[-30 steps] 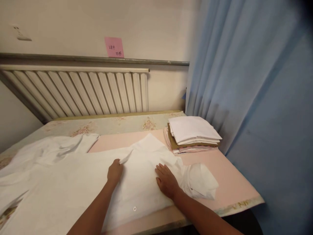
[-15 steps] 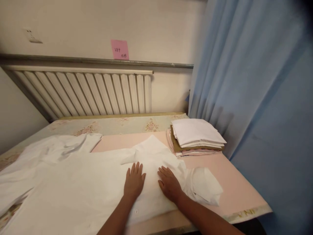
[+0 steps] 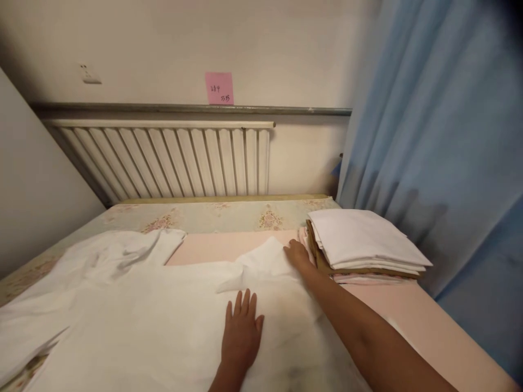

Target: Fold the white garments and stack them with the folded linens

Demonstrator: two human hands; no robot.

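Note:
A white shirt point(image 3: 163, 321) lies spread across the pink sheet point(image 3: 212, 247) of the bed. My left hand point(image 3: 242, 333) rests flat on the shirt's body with its fingers stretched out. My right hand point(image 3: 298, 255) reaches forward to the shirt's far right part, at the sleeve or shoulder, right beside a stack of folded clothes point(image 3: 363, 242). Its fingers curl down onto the cloth; whether they grip it is unclear. My right forearm covers the shirt's right edge.
Another white garment point(image 3: 114, 250) lies crumpled at the left. A radiator point(image 3: 171, 160) runs along the wall behind the bed, with a pink note point(image 3: 219, 87) above it. A blue curtain point(image 3: 441, 136) hangs at the right.
My right hand has moved forward from the shirt's middle to its far right part by the folded stack. My left hand stays flat. The view has shifted.

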